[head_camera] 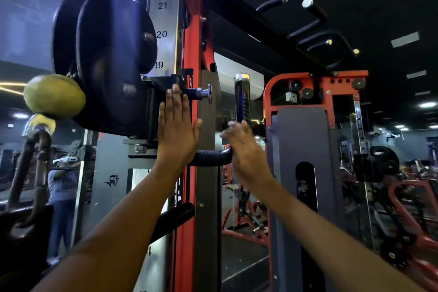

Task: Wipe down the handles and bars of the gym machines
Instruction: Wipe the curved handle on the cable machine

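Here, right hand point(239, 142) grips black textured handle point(213, 156).

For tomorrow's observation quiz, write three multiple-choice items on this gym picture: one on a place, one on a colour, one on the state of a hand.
1. Where does the left hand rest?
A. flat against the machine's carriage, below the silver pin
B. on the overhead bars
C. on the floor

2. What colour is the upright post beside the numbered strip?
A. green
B. red
C. white

3. What is the right hand doing?
A. hanging loose
B. pressing flat
C. gripping the black handle

Key: 1 A, the fingers lie straight on the black carriage; 2 B, the post is plainly red; 3 C, its fingers curl around the handle's bend.
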`<action>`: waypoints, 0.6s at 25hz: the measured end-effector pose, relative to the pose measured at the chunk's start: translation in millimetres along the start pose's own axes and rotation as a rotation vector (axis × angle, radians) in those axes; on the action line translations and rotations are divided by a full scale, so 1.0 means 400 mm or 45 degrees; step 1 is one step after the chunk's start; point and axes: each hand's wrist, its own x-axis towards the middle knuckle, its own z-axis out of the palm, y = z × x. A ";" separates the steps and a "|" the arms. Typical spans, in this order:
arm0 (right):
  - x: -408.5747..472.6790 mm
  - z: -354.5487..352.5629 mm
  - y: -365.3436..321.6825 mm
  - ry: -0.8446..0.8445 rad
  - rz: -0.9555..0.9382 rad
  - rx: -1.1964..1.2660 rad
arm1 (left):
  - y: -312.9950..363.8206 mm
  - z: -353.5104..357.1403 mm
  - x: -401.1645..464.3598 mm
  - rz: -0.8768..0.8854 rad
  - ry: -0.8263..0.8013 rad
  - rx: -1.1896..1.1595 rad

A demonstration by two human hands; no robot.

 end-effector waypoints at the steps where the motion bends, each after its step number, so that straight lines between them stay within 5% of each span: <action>1: -0.034 0.003 -0.030 -0.027 -0.026 0.076 | 0.000 0.001 0.000 0.001 0.000 0.007; 3: -0.045 -0.023 -0.049 0.008 0.025 0.269 | 0.000 0.001 -0.003 0.007 0.009 0.003; 7: 0.194 -0.099 0.057 0.475 0.482 0.384 | 0.001 0.000 -0.005 0.015 0.029 0.006; 10: 0.247 -0.047 0.079 0.223 0.405 0.358 | 0.002 0.001 -0.006 0.011 0.030 0.022; 15: -0.088 0.036 -0.017 0.292 0.429 0.417 | 0.003 0.003 -0.007 0.019 0.051 0.037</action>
